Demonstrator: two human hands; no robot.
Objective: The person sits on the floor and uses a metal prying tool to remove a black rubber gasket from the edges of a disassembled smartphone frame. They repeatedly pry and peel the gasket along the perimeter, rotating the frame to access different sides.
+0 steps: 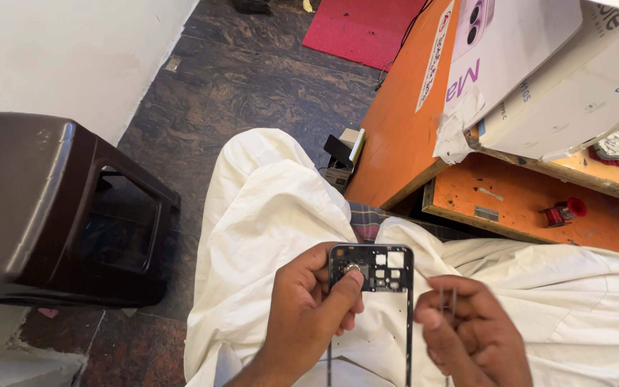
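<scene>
Phone work is carried out over the lap. A black, hollow, rectangular phone mid-frame is held upright above the white cloth garment by the left hand, whose fingers are closed round its upper left corner, the thumb pressed on the small round silver part there. Thin metal tweezers are pinched between the curled fingers of the right hand, just beside the frame's right edge. The frame's centre is seen to be empty; only the top camera section is populated, so stripping is judged well advanced. A dark brown plastic stool stands to the left, an orange wooden counter ahead.
</scene>
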